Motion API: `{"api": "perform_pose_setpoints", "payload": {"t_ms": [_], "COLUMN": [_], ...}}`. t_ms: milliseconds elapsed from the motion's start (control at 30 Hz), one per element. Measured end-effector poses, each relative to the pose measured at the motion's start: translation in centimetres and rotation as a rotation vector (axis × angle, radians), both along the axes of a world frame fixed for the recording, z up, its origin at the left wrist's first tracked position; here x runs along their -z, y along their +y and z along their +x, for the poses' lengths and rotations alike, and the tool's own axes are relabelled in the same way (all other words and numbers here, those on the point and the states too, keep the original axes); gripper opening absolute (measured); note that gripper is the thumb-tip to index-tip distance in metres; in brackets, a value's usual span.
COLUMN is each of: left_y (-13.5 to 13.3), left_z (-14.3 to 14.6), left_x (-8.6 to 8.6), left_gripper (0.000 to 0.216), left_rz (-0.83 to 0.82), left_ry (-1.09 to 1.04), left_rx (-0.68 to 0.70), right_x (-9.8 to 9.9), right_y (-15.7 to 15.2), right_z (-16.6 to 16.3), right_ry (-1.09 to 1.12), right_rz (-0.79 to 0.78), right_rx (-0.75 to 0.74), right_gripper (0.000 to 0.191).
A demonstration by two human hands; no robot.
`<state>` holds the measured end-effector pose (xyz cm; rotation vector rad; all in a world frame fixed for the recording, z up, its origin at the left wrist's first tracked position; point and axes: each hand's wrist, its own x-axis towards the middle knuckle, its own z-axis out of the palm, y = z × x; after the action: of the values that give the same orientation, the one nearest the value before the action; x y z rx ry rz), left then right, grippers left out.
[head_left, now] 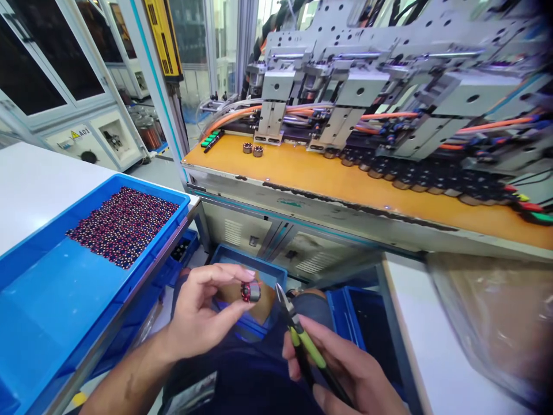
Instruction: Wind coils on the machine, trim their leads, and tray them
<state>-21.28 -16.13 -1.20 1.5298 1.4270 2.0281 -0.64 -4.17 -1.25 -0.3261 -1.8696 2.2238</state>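
Observation:
Between the thumb and fingers of my left hand (203, 311) is a small motor stator (250, 291), a grey ring with red and dark windings. A few fine wire ends seem to stick out of it. My right hand (345, 363) is wrapped round the green and black handles of a pair of cutting pliers (305, 340). Their metal jaws point up and left, a short way to the right of the stator and apart from it. Both hands are above my lap.
On my left, a blue tray (26, 253) holds many stators in tight rows. Ahead, an orange bench (298, 170) carries a machine (363, 86), a row of dark stators and some pens. Below is a blue bin (276, 274) with cardboard. A plastic bag (488, 317) lies on the right.

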Motion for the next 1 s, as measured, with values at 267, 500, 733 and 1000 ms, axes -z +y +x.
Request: {"api": "perform_pose_setpoints", "payload": {"t_ms": [267,500,733,1000], "left_y": [-0.63,-0.96,-0.8,-0.92], "left_z": [0.36,0.46,0.54,0.52], "left_x": [0.16,0.31,0.23,0.18], "left_gripper": [0.066,0.067,0.07,0.07], "left_rz": [-0.025,-0.069,-0.077,-0.08], "left_ry": [0.056,0.059,0.003,-0.011], "left_rx": [-0.068,-0.083,-0.057,-0.042], "right_x": [-1.07,-1.18,-1.08,-0.72], "right_y": [-0.8,-1.06,-0.95,-1.01], "right_z": [-0.09,-0.67,-0.75,-0.89], "right_ry": [0.016,0.006,-0.013,-0.04], "right_rz": [-0.003,-0.035,-0.061,-0.095], "right_rx": [-0.021,-0.019,-0.035,-0.021], "right_gripper": [0.058,0.067,0.071,0.071]}}
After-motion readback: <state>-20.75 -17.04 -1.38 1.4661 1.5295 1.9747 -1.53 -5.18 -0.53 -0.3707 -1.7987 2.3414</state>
